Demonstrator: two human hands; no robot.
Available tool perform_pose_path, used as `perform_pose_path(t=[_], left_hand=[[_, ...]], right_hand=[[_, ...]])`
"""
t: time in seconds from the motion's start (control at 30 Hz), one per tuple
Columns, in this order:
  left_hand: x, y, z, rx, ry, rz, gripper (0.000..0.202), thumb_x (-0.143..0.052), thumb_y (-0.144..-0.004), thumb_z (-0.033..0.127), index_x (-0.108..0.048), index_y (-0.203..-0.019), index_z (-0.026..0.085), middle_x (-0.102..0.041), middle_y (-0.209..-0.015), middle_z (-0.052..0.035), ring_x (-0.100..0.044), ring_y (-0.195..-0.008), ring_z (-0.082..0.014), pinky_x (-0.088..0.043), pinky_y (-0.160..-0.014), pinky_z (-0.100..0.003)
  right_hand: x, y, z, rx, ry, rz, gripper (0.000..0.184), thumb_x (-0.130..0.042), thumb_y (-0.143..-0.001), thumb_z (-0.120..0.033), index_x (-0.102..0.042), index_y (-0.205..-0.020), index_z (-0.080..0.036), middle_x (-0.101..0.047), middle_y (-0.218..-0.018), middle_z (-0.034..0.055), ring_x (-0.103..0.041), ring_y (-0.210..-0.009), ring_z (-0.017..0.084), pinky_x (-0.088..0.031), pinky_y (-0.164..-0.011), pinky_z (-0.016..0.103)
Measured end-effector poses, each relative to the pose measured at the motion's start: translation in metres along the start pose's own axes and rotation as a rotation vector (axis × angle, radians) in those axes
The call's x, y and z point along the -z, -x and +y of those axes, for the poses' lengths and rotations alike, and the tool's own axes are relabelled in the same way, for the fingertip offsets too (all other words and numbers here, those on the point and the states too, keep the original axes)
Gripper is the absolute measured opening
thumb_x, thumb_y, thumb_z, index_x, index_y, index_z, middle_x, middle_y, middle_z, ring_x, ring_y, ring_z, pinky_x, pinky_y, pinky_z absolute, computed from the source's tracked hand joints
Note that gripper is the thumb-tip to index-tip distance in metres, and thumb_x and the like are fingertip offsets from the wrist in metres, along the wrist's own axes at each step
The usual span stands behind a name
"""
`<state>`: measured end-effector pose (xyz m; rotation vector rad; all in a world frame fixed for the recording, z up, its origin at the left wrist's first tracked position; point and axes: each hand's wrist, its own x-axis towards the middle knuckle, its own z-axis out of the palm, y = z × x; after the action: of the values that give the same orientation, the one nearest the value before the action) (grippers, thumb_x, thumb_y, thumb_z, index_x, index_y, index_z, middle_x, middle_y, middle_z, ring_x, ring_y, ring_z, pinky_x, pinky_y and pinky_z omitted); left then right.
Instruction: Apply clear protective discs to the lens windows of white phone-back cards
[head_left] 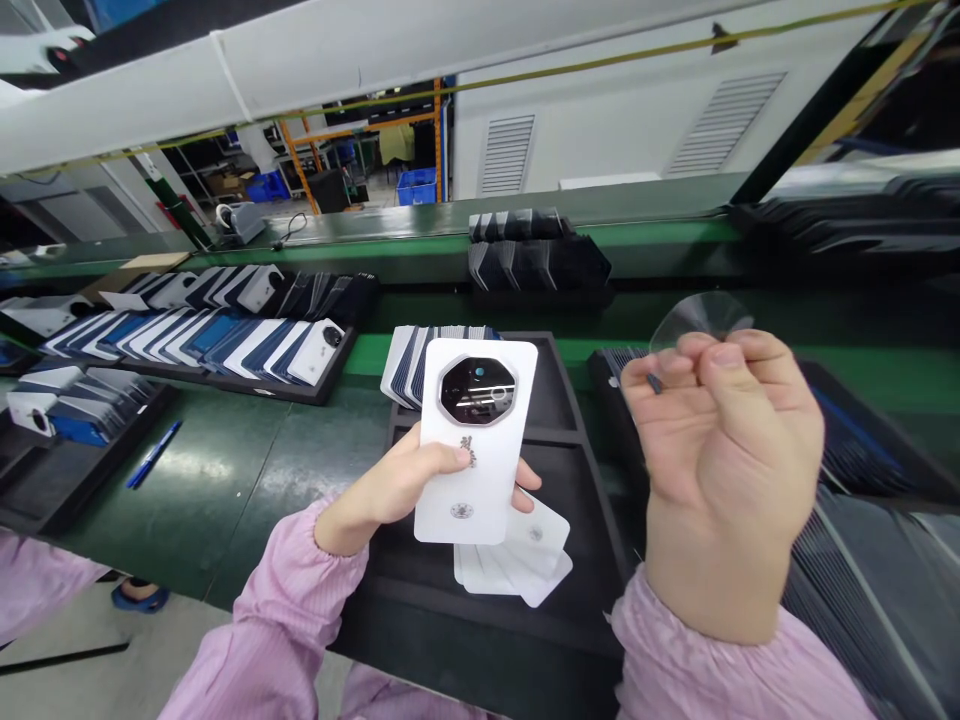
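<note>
My left hand grips a white phone back cover with a large black camera plate near its top and small dark print below. The thumb lies on its face and the fingers reach behind. Raised at the right, my right hand pinches a clear thin film, curved at its edge, between thumb and fingertips. Film and cover are apart. Below the cover, several white panels lie fanned out in a black tray. A row of upright covers stands in the tray's far part.
Trays of white and blue covers line the left side, with a blue pen on the green bench. Dark panels stand at the back. More filled trays sit at the right. Another person's pink sleeve shows at lower left.
</note>
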<state>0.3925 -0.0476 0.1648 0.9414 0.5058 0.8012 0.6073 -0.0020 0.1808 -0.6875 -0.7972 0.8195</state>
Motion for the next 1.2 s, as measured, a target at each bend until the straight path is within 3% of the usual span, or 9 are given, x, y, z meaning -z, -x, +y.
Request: perform_pose_path(t=[0.2, 0.5, 0.73, 1.03, 1.2], left_hand=[[-0.003, -0.001, 0.001, -0.008, 0.010, 0.003, 0.035, -0.065, -0.082, 0.033, -0.069, -0.106, 0.008, -0.073, -0.106, -0.0184, -0.072, -0.091, -0.0299, -0.058, -0.080, -0.038], [-0.001, 0.001, 0.000, 0.000, 0.016, -0.012, 0.036, -0.065, -0.083, 0.034, -0.070, -0.107, 0.008, -0.073, -0.107, -0.0174, -0.072, -0.092, -0.0285, -0.059, -0.078, -0.036], [-0.003, 0.002, 0.001, 0.019, 0.031, -0.042, 0.036, -0.062, -0.085, 0.034, -0.071, -0.107, 0.007, -0.073, -0.105, -0.0168, -0.072, -0.092, -0.0278, -0.059, -0.078, -0.035], [-0.005, 0.002, 0.000, 0.036, 0.027, -0.032, 0.036, -0.061, -0.086, 0.035, -0.070, -0.109, 0.008, -0.073, -0.105, -0.0161, -0.072, -0.092, -0.0282, -0.059, -0.077, -0.035], [-0.002, 0.001, -0.004, 0.101, -0.033, -0.033, 0.037, -0.062, -0.085, 0.036, -0.068, -0.109, 0.009, -0.072, -0.106, -0.0168, -0.073, -0.089, -0.0277, -0.060, -0.075, -0.034]], right_hand=[[-0.002, 0.001, -0.002, -0.069, -0.129, 0.053, 0.026, -0.081, -0.064, -0.011, -0.061, -0.076, -0.022, -0.054, -0.081, 0.0000, -0.051, -0.069, 0.012, -0.048, -0.071, 0.033], [-0.005, 0.004, -0.002, -0.068, -0.224, 0.013, 0.027, -0.082, -0.063, -0.010, -0.063, -0.079, -0.018, -0.062, -0.077, -0.0023, -0.054, -0.067, 0.009, -0.050, -0.071, 0.027], [-0.004, 0.003, -0.002, -0.063, -0.211, -0.011, 0.027, -0.084, -0.062, -0.010, -0.064, -0.079, -0.019, -0.060, -0.076, -0.0024, -0.054, -0.065, 0.009, -0.052, -0.069, 0.027], [-0.007, 0.009, -0.004, 0.008, -0.092, -0.165, 0.028, -0.085, -0.066, -0.014, -0.064, -0.081, -0.023, -0.065, -0.072, -0.0006, -0.060, -0.068, 0.013, -0.053, -0.065, 0.027], [-0.008, 0.021, -0.007, 0.114, 0.113, -0.362, 0.031, -0.079, -0.076, -0.009, -0.061, -0.098, -0.023, -0.071, -0.076, 0.0002, -0.066, -0.070, 0.015, -0.055, -0.066, 0.027]])
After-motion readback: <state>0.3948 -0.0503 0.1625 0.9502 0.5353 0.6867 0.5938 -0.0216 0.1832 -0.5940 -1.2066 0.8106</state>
